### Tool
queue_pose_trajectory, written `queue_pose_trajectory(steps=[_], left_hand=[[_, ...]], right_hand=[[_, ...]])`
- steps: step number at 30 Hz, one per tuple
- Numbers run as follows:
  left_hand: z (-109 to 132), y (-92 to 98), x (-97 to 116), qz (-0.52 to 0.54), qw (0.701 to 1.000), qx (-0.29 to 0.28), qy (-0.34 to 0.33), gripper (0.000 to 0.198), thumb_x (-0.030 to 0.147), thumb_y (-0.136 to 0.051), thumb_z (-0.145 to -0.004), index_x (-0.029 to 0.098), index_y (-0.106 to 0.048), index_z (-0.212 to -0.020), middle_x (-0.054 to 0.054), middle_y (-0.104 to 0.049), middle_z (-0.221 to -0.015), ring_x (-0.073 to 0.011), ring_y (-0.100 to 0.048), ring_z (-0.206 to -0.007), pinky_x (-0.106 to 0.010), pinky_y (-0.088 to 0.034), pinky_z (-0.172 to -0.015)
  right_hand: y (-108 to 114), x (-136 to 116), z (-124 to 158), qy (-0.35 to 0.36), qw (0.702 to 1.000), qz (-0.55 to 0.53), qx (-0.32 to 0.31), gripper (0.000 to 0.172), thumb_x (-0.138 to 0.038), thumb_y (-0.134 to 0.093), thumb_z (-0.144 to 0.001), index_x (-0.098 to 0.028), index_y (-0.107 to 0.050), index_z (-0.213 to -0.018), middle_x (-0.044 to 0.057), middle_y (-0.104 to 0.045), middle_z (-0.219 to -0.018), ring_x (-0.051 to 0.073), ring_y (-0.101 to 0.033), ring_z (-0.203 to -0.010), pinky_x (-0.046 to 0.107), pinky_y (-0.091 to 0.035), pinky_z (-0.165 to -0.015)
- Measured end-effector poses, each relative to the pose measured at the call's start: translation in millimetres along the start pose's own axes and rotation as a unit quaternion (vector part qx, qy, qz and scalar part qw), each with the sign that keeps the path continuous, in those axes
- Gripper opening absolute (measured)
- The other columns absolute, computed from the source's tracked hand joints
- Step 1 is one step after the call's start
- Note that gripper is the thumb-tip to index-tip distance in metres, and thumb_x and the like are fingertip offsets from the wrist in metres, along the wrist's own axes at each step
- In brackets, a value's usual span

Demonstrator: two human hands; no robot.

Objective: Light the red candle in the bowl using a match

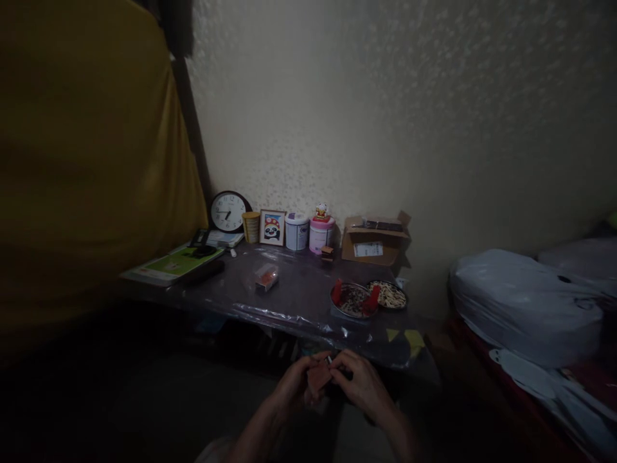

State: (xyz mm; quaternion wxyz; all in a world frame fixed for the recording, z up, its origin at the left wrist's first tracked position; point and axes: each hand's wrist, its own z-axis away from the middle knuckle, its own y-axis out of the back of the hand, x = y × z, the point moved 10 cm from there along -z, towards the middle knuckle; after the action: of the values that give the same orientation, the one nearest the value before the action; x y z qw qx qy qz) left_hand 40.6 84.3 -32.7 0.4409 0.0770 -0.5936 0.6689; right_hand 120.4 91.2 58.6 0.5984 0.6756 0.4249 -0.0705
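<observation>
plastic-covered table point(299, 299) by speckled wall point(385, 116); left hand point(293, 386), right hand point(365, 384) on box point(319, 378)

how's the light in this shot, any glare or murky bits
Head view: dim overall, wall brightest; left hand and right hand with the reddish piece between them sit in shadow, detail lost; glare streaks on the table cover.

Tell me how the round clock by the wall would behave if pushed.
The clock seems to stand on its round edge against the wall, so a sideways push would probably roll it or tip it flat. The glossy plastic sheet there may let it slide.
</observation>
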Motion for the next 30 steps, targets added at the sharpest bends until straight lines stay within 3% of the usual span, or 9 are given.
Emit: queue_pose_trajectory(steps=[9, 15, 21, 27, 30], left_hand=[[3, -8.9, -4, -0.016, 0.999, -0.032, 0.025, 0.044, 0.023, -0.045, -0.067, 0.012, -0.055, -0.109, -0.002, -0.063, -0.059, -0.0087, -0.047, -0.031, -0.020, -0.024, -0.032], [6, -20.2, 2, -0.005, 0.998, -0.056, 0.016, 0.039, 0.020, -0.045, -0.067, 0.009, -0.059, -0.102, -0.005, -0.064, -0.062, -0.0083, -0.048, -0.035, -0.019, -0.024, -0.033], [5, -10.7, -2, -0.003, 0.999, -0.035, 0.029, 0.043, 0.023, -0.047, -0.067, 0.011, -0.056, -0.107, -0.006, -0.066, -0.065, -0.0086, -0.047, -0.035, -0.019, -0.024, -0.035], [1, -2.7, -6, -0.007, 0.999, -0.017, 0.036, 0.036, 0.025, -0.046, -0.068, 0.007, -0.061, -0.095, -0.007, -0.065, -0.061, -0.0096, -0.050, -0.038, -0.019, -0.028, -0.037], [0, -3.6, -6, -0.007, 0.999, -0.033, 0.034, 0.036, 0.024, -0.047, -0.067, 0.009, -0.061, -0.096, -0.006, -0.065, -0.061, -0.0090, -0.047, -0.036, -0.019, -0.025, -0.035]], right_hand=[[-5, 4, 0, -0.018, 0.999, 0.017, -0.026, 0.013, -0.019, -0.049, -0.078, -0.020, -0.059, -0.070, 0.000, -0.060, -0.077, 0.014, -0.058, -0.073, 0.021, -0.041, -0.064], [-4, -1, 0, -0.008, 0.999, 0.009, -0.030, 0.012, -0.019, -0.050, -0.078, -0.023, -0.061, -0.083, 0.000, -0.062, -0.082, 0.015, -0.058, -0.077, 0.023, -0.041, -0.068], [-5, -1, 2, -0.001, 0.999, 0.017, -0.034, 0.015, -0.021, -0.048, -0.082, -0.024, -0.062, -0.084, 0.001, -0.062, -0.086, 0.016, -0.058, -0.081, 0.024, -0.042, -0.072], [-5, -9, 2, 0.026, 0.999, -0.001, -0.040, 0.022, -0.020, -0.045, -0.084, -0.027, -0.062, -0.097, 0.002, -0.063, -0.094, 0.016, -0.058, -0.087, 0.025, -0.042, -0.076], [-5, -8, 3, 0.023, 0.999, 0.012, -0.037, 0.018, -0.020, -0.047, -0.084, -0.023, -0.064, -0.087, 0.002, -0.062, -0.087, 0.016, -0.058, -0.082, 0.024, -0.043, -0.072]])
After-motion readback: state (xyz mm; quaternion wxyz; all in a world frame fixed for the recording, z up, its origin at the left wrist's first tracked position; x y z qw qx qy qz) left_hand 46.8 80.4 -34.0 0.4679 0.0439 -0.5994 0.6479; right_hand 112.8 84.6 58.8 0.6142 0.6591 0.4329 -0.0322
